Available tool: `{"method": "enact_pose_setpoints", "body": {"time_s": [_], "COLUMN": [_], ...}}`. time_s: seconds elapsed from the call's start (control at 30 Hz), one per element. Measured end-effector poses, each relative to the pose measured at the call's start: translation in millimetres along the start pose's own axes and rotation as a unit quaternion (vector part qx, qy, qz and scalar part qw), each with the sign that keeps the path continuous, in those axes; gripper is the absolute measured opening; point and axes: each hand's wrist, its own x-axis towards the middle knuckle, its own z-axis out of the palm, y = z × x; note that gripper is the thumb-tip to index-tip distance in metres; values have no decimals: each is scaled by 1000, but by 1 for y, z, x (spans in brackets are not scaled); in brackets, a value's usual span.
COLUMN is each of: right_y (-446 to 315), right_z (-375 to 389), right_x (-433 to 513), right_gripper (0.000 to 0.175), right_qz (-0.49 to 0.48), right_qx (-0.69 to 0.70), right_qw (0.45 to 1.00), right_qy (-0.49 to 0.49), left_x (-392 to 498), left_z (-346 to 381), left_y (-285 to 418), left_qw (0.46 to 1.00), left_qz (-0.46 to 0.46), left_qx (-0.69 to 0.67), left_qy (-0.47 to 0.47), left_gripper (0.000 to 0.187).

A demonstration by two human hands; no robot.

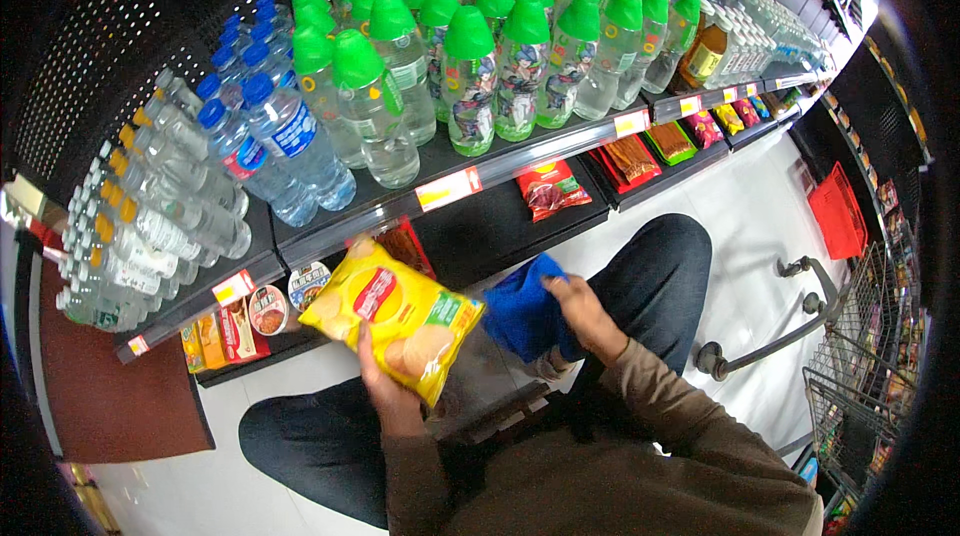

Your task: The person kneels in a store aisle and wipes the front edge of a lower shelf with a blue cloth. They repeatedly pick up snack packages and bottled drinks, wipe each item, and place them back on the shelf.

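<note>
A yellow bag of potato chips is held up in my left hand, the thumb lying across its front. To the right, my right hand grips a blue cloth that hangs over my lap beside my knee. Behind the chip bag, a red snack package is partly hidden on the low shelf. Farther right on that shelf lies a red snack bag. Instant noodle cups stand at the shelf's left part.
The upper shelf holds green-capped bottles, blue-capped water bottles and rows of smaller bottles. Price labels line its edge. At right are a wire shopping cart and a red basket on the white tiled floor.
</note>
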Motion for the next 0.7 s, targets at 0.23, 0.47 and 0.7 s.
{"method": "enact_pose_setpoints", "body": {"time_s": [0.23, 0.47, 0.7], "right_y": [13, 148, 198], "right_z": [-1, 63, 86], "right_x": [104, 197, 204], "right_gripper": [42, 50, 68], "right_qz": [-79, -243, -227], "right_qx": [-3, -441, -495], "right_qw": [993, 862, 838], "right_qy": [90, 61, 50], "left_x": [-43, -62, -31], "left_z": [14, 16, -43], "left_y": [27, 36, 24], "left_qw": [993, 992, 968], "left_qz": [-32, -60, -34], "left_qx": [70, 69, 193], "left_qy": [85, 86, 158], "left_gripper": [65, 63, 58]}}
